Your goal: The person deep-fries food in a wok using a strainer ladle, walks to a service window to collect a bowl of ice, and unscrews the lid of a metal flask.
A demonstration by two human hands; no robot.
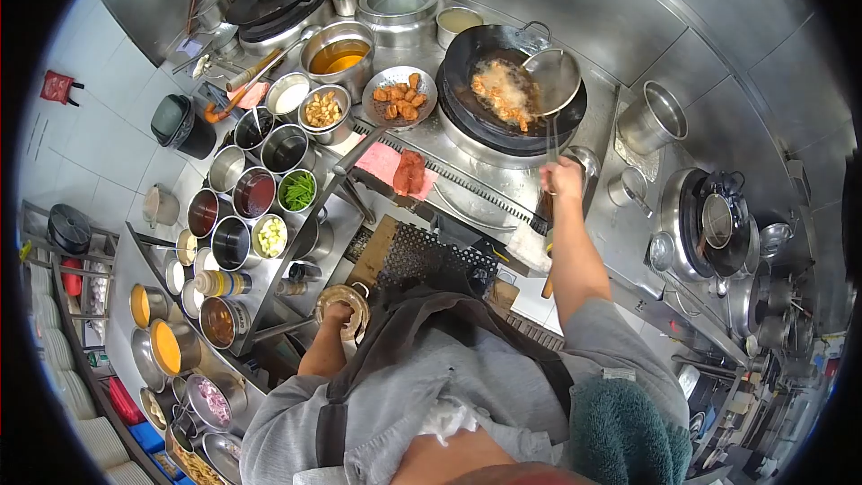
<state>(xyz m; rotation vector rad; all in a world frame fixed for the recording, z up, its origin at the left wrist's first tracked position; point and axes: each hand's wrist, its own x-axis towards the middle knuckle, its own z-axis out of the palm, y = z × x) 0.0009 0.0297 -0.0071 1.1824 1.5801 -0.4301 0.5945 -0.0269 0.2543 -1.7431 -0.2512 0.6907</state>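
Grey shirt cloth (503,368) spreads beneath the camera, crossed by dark apron straps, with a green towel (628,431) over the right shoulder. Lower left of centre, the left hand (337,313) is down at a round metal container (361,307); how far its fingers are closed, or on what, I cannot tell. Farther left, metal pots crowd a tabletop, one with green vegetables (296,190), another with pale chopped pieces (269,236). Ahead, the right hand (563,177) has its fingers closed around the handle of a round strainer (557,79), whose head is at the right side of the wok (462,58), beside food pieces (505,94) in bubbling oil. Left of the wok stands a bowl of browned pieces (400,99); beyond it, a pot of amber liquid (341,57).
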